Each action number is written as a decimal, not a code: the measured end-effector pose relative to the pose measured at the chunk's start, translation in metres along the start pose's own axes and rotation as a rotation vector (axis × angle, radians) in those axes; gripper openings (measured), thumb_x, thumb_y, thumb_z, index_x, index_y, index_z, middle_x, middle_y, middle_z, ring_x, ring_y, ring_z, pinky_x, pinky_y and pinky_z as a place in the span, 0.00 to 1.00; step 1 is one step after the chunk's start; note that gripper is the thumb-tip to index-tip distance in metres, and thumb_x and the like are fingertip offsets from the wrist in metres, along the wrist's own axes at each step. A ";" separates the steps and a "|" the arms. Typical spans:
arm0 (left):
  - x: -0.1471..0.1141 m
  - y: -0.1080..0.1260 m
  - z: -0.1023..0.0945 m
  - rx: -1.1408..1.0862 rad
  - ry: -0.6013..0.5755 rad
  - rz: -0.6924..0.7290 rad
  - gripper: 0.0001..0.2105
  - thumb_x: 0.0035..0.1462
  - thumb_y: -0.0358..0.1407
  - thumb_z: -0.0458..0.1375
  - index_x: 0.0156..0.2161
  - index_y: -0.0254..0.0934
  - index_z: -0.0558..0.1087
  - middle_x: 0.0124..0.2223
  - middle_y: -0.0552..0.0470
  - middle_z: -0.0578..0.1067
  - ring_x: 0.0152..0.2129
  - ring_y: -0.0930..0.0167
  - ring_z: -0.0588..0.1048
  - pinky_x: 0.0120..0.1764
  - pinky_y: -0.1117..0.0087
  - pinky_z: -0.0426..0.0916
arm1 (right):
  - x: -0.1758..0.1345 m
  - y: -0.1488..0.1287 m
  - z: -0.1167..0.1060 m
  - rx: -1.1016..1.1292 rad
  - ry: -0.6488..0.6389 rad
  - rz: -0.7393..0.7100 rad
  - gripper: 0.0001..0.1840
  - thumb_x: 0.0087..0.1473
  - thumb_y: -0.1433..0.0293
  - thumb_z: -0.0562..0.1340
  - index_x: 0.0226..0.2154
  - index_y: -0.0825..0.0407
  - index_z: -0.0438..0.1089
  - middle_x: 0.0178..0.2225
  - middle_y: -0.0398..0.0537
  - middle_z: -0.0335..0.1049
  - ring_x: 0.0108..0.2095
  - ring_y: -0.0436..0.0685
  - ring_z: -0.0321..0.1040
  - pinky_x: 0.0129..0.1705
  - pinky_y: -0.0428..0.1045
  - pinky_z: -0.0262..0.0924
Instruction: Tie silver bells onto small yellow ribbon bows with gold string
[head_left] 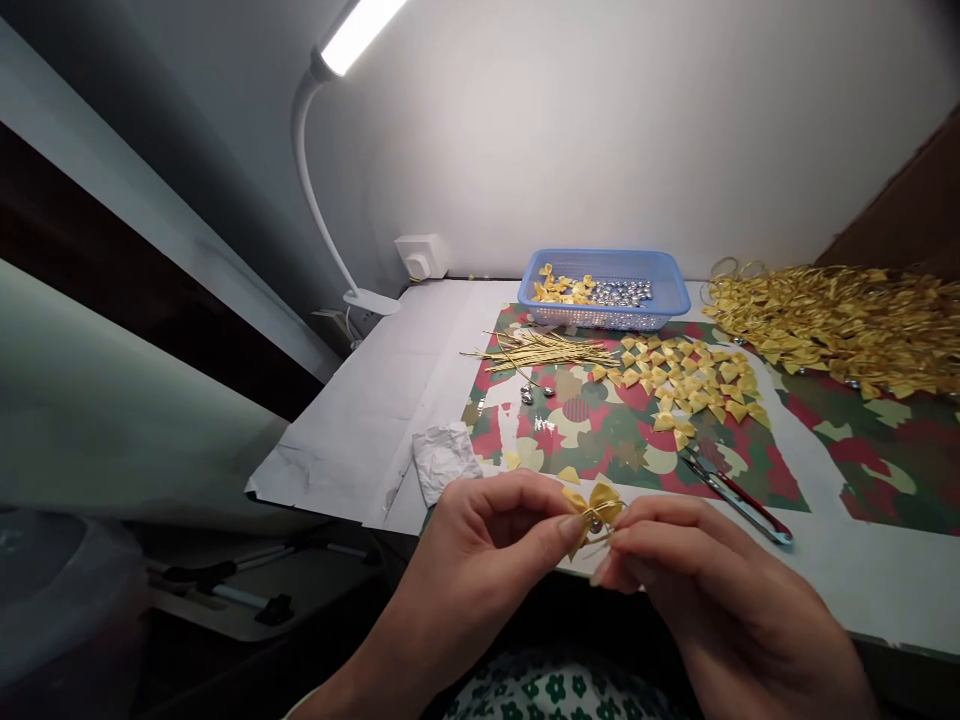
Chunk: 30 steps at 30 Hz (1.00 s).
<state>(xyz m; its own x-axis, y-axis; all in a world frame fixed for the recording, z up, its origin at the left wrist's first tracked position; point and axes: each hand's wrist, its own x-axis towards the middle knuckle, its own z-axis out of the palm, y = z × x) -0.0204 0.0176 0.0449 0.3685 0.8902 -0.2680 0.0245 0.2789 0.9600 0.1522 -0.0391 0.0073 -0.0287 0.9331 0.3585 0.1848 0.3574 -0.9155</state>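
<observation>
Between my two hands, just over the table's front edge, is a yellow ribbon bow (602,497) with a small silver bell (596,524) at its middle. My left hand (499,560) pinches the bow's left side between thumb and forefinger. The fingers of my right hand (705,570) are closed on a thin gold cord (600,540) at the bow's right side. Beyond the hands lie a bundle of gold cords (551,350), a few loose silver bells (527,396) and many yellow bows (686,375).
A blue basket (606,318) holding bows and bells stands against the wall. Thread snips (739,495) lie right of centre. Finished corded bows (847,315) are heaped at the right. Crumpled white paper (445,460) lies left, and a lamp (307,160) arches over the back left.
</observation>
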 end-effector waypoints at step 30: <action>0.003 -0.019 -0.003 -0.275 0.010 -0.180 0.05 0.55 0.36 0.68 0.32 0.36 0.81 0.34 0.53 0.79 0.32 0.74 0.74 0.39 0.78 0.69 | -0.002 0.009 0.012 -0.464 0.100 -0.175 0.08 0.59 0.80 0.59 0.38 0.53 0.71 0.26 0.43 0.61 0.24 0.49 0.60 0.26 0.45 0.57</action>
<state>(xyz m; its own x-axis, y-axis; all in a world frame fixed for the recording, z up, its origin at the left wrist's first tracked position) -0.0227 0.0161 0.0258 0.3718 0.8209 -0.4335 -0.1643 0.5178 0.8395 0.1422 -0.0376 -0.0040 -0.0087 0.8444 0.5356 0.6037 0.4314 -0.6704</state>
